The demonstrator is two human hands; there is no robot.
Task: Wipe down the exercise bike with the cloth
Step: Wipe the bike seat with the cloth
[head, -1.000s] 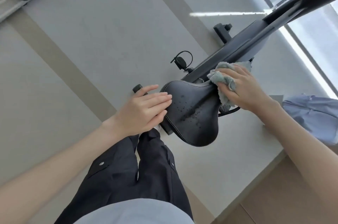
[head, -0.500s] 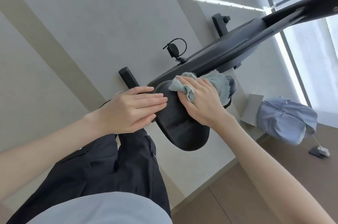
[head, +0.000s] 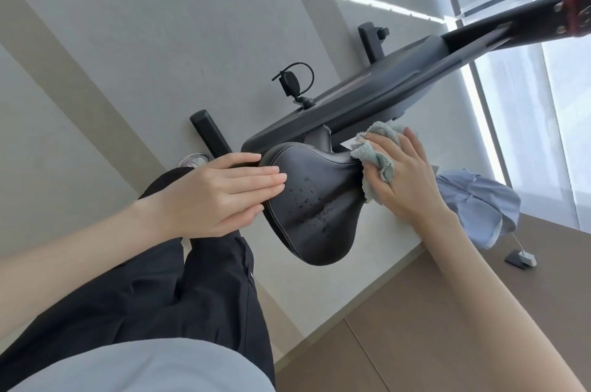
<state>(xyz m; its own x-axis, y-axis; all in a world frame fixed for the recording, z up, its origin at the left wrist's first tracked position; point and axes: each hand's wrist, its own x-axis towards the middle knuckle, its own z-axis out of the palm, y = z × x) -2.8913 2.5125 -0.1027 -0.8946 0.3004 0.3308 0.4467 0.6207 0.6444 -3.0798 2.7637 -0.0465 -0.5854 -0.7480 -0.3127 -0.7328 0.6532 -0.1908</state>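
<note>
Trousers [head: 179, 289]: black, closest of all, at 7 o'clock in the view.
Left hand [head: 217, 196]: at 9 o'clock from the seat. The fingers are straight and close together, lying flat on the seat's side edge. It grips nothing.
Seat [head: 319, 206]: in the middle of the view. It is black and shiny, with a pale stitched line round the edge and lots of small dark dots in its dip. The wide end points to 6 o'clock.
Right hand [head: 406, 180]: at 3 o'clock from the seat. The fingers are curled round the cloth and press it on the seat's thin end.
Cloth [head: 377, 155]: fluffy, pale grey-green, bunched up, touching the seat at 2 o'clock.
Exercise bike [head: 367, 97]: a long dark grey body behind the seat, running up to 2 o'clock. It stands on a pale mat [head: 160, 39].
Pedal [head: 289, 81]: black with a strap loop, at 12 o'clock from the seat.
Blue clothes [head: 479, 203]: crumpled on the floor at 3 o'clock, past the right hand.
</note>
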